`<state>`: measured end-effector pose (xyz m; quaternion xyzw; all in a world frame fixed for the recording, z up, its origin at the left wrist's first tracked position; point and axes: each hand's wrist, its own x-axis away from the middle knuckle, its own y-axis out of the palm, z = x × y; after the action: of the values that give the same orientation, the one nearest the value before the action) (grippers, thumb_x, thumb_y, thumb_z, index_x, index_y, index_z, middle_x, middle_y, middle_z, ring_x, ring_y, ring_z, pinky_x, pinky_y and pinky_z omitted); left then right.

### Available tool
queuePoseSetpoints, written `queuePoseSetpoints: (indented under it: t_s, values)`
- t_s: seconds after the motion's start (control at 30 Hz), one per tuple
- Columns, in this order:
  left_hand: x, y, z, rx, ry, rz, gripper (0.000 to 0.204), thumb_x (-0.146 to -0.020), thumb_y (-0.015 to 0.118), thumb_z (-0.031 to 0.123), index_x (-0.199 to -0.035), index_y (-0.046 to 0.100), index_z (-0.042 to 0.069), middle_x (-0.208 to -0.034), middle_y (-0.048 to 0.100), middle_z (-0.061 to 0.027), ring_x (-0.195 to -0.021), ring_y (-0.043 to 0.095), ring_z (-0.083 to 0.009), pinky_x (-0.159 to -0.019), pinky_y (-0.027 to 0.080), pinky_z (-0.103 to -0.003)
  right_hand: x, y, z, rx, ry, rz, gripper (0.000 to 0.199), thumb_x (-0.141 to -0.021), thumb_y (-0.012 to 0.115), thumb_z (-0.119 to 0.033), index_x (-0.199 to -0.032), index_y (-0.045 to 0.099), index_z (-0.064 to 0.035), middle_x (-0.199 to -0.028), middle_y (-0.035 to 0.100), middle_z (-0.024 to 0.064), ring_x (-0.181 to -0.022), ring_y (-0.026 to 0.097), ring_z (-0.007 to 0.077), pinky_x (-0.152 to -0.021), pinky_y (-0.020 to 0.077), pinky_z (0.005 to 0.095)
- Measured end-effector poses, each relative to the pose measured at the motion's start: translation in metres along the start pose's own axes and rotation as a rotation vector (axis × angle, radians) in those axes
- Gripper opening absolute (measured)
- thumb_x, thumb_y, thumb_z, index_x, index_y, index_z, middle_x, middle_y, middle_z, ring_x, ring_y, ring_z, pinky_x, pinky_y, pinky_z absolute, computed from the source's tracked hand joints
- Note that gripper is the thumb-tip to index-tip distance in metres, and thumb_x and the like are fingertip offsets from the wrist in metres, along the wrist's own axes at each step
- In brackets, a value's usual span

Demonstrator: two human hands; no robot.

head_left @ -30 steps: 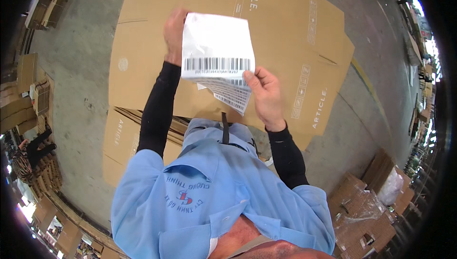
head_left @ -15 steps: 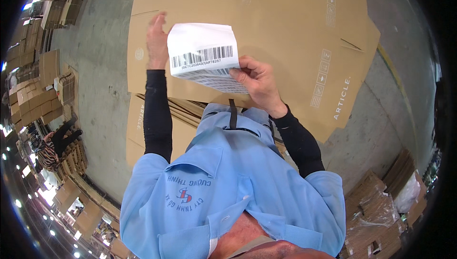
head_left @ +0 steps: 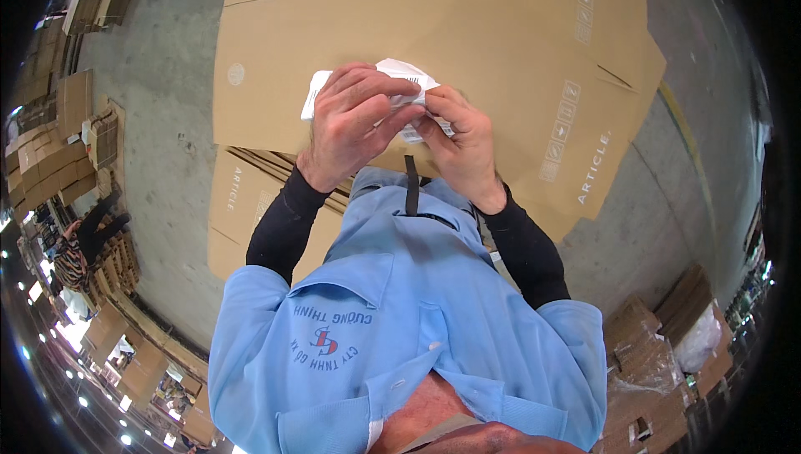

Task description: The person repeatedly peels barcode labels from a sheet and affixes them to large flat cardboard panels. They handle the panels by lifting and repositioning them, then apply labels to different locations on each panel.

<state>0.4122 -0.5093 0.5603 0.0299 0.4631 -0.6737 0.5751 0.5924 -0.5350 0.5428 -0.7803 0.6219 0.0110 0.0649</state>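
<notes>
A white barcode label sheet [head_left: 406, 69] is pinched between both my hands, above a large flat cardboard sheet [head_left: 501, 28]. My left hand [head_left: 355, 116] covers much of it, fingers bent and thumb pressed toward the right end. My right hand [head_left: 460, 133] grips that same end between thumb and fingertips, close against the left fingertips. The paper looks bent or folded under the fingers, and most of its print is hidden. Black sleeves cover both my forearms.
More folded cardboard [head_left: 238, 212] lies beneath the top sheet, near my left forearm. Stacked cartons [head_left: 58, 149] and a person [head_left: 75, 254] are at far left. Wrapped cartons [head_left: 642, 370] stand at lower right. Concrete floor [head_left: 158, 120] surrounds the cardboard.
My left hand has come from beyond the paper's left edge onto it, meeting my right hand. The label sheet, earlier spread out, is now bent and mostly covered.
</notes>
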Motion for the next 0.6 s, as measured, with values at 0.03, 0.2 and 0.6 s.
queuePoseSetpoints:
  t_s: [0.03,0.2,0.6]
  values:
    - [0.001,0.001,-0.001,0.010,-0.008,0.010,0.038,-0.073,0.087,0.004,-0.066,0.050,0.005,-0.096,0.076,-0.0098,-0.087,0.071,-0.0262,-0.083,0.055,-0.041,-0.001,0.000,0.000,0.037,-0.022,-0.002,0.019,-0.088,0.066,0.008,-0.107,0.068,0.0020,-0.100,0.065,0.0099,-0.087,0.066,0.0215,-0.076,0.0529,0.0318]
    - [0.008,0.004,-0.001,0.029,-0.054,0.040,0.037,-0.073,0.086,0.002,-0.064,0.051,0.005,-0.092,0.076,-0.0072,-0.085,0.072,-0.0236,-0.083,0.055,-0.040,-0.004,-0.001,0.004,0.147,-0.108,-0.017,0.015,-0.087,0.068,0.006,-0.101,0.066,0.0023,-0.093,0.063,0.0108,-0.081,0.064,0.0249,-0.071,0.0511,0.0339]
    - [0.017,0.013,-0.014,0.168,-0.275,0.047,0.014,-0.077,0.082,0.003,-0.072,0.070,0.006,-0.091,0.077,-0.0022,-0.079,0.070,-0.0187,-0.083,0.053,-0.036,-0.010,-0.003,0.010,0.206,-0.016,-0.059,0.019,-0.085,0.070,0.002,-0.104,0.068,0.0017,-0.086,0.062,0.0117,-0.078,0.062,0.0264,-0.069,0.0492,0.0348]
